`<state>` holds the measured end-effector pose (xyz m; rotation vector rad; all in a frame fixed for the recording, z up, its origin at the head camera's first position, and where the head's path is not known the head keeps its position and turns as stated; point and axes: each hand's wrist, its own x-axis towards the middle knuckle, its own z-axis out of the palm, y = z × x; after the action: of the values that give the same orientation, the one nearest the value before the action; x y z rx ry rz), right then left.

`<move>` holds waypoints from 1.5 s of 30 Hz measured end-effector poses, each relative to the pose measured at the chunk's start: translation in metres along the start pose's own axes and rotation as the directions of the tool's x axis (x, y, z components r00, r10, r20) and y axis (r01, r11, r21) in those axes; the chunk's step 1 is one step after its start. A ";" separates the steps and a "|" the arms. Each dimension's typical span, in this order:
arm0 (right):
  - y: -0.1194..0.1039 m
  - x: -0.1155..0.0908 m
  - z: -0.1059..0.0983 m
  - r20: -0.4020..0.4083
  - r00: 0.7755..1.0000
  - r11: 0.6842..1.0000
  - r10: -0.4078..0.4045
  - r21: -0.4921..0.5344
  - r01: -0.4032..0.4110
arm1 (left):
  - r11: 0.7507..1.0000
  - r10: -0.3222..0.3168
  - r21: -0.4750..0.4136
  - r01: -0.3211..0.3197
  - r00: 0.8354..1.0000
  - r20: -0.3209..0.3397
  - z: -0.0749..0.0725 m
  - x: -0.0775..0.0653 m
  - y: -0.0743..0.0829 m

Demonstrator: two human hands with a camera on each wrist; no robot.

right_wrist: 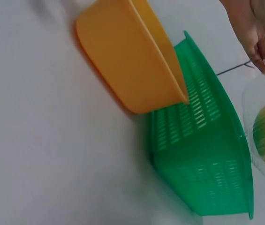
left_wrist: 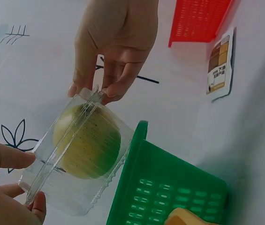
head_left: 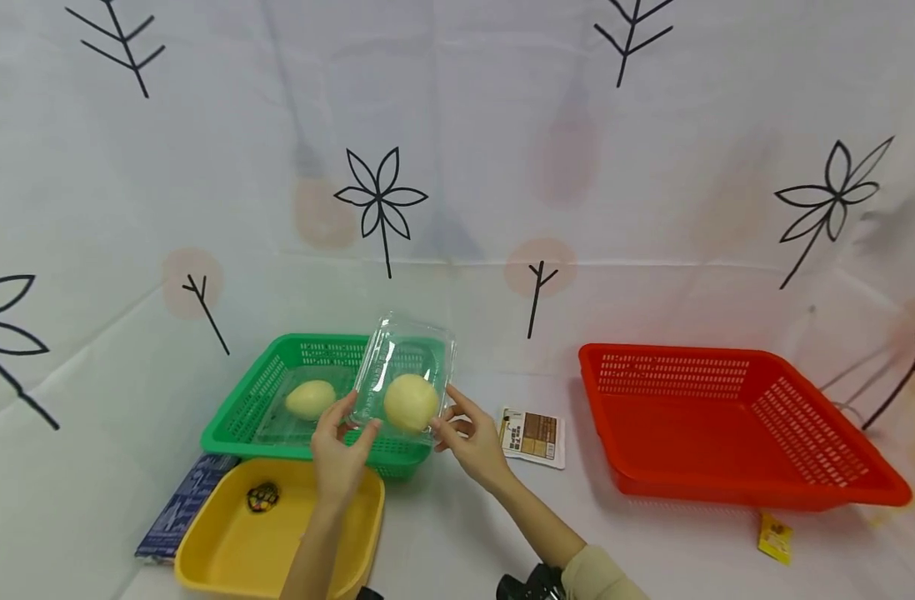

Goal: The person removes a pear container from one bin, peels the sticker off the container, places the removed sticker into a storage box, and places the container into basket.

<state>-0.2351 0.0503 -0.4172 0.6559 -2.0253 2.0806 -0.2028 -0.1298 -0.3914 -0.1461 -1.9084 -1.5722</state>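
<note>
Both hands hold up a clear plastic clamshell box with a round, pale yellow fruit inside, tilted over the right part of the green basket. My left hand pinches the box's left edge between thumb and fingers. At the opposite edge, my right hand pinches the lower right corner. The left wrist view shows the box from the side, with thumbs and fingertips at its rim. Inside the green basket lies another clear box with a pale yellow fruit.
A yellow bin in front of the green basket contains a small dark patterned item. Beside it lies a dark blue packet. A red basket stands at right, near a brown-and-white packet and a small yellow packet.
</note>
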 end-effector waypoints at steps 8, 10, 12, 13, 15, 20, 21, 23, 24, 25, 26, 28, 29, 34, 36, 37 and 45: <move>0.019 0.015 0.010 0.058 0.996 0.997 0.063 -0.037 -0.061 | 0.989 -0.139 0.049 0.141 0.989 -0.042 -0.005 0.007 -0.016; 0.019 0.016 0.011 0.051 0.993 0.994 0.107 -0.045 -0.105 | 0.979 -0.185 0.083 0.187 0.982 -0.023 -0.007 0.009 -0.021; 0.018 0.018 0.012 0.040 0.987 0.987 0.154 -0.056 -0.152 | 0.966 -0.235 0.111 0.233 0.972 0.005 -0.010 0.011 -0.026; 0.017 0.020 0.012 0.038 0.984 0.983 0.176 -0.064 -0.173 | 0.959 -0.257 0.127 0.253 0.966 0.020 -0.011 0.012 -0.028; 0.015 0.023 0.012 0.033 0.972 0.970 0.232 -0.079 -0.229 | 0.944 -0.293 0.172 0.282 0.955 0.044 -0.015 0.015 -0.032; 0.010 0.031 0.014 0.053 0.942 0.938 0.332 -0.121 -0.324 | 0.906 -0.348 0.294 0.305 0.932 0.103 -0.023 0.024 -0.041; 0.010 0.032 0.014 0.056 0.938 0.933 0.343 -0.135 -0.333 | 0.899 -0.354 0.319 0.302 0.927 0.121 -0.024 0.026 -0.043; 0.009 0.035 0.015 0.061 0.933 0.925 0.356 -0.163 -0.342 | 0.884 -0.358 0.374 0.281 0.921 0.154 -0.025 0.031 -0.045; 0.010 0.036 0.015 0.064 0.932 0.923 0.356 -0.178 -0.341 | 0.876 -0.356 0.402 0.265 0.919 0.170 -0.026 0.033 -0.046; 0.010 0.037 0.015 0.065 0.932 0.921 0.357 -0.192 -0.340 | 0.870 -0.353 0.426 0.249 0.917 0.187 -0.026 0.035 -0.046; 0.011 0.038 0.015 0.063 0.932 0.918 0.357 -0.207 -0.337 | 0.863 -0.352 0.447 0.234 0.914 0.201 -0.027 0.037 -0.047; 0.012 0.039 0.016 0.060 0.937 0.917 0.345 -0.234 -0.323 | 0.854 -0.345 0.477 0.209 0.913 0.219 -0.027 0.040 -0.048; 0.013 0.039 0.016 0.056 0.941 0.918 0.333 -0.246 -0.311 | 0.851 -0.343 0.484 0.201 0.912 0.224 -0.028 0.041 -0.048; 0.017 0.036 0.022 0.012 0.973 0.929 0.231 -0.300 -0.217 | 0.853 -0.326 0.487 0.188 0.921 0.214 -0.028 0.042 -0.050; 0.018 0.033 0.024 0.010 0.984 0.933 0.175 -0.322 -0.163 | 0.855 -0.324 0.483 0.190 0.922 0.211 -0.029 0.042 -0.050; 0.018 0.031 0.026 0.014 0.988 0.931 0.151 -0.337 -0.138 | 0.855 -0.324 0.482 0.191 0.922 0.210 -0.029 0.042 -0.051; 0.017 0.025 0.031 0.048 0.995 0.916 0.085 -0.397 -0.059 | 0.852 -0.349 0.484 0.197 0.904 0.246 -0.035 0.046 -0.055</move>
<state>-0.2582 0.0143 -0.4230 0.5866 -2.4402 1.6186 -0.2501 -0.1913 -0.4098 0.0834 -2.6084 -1.2856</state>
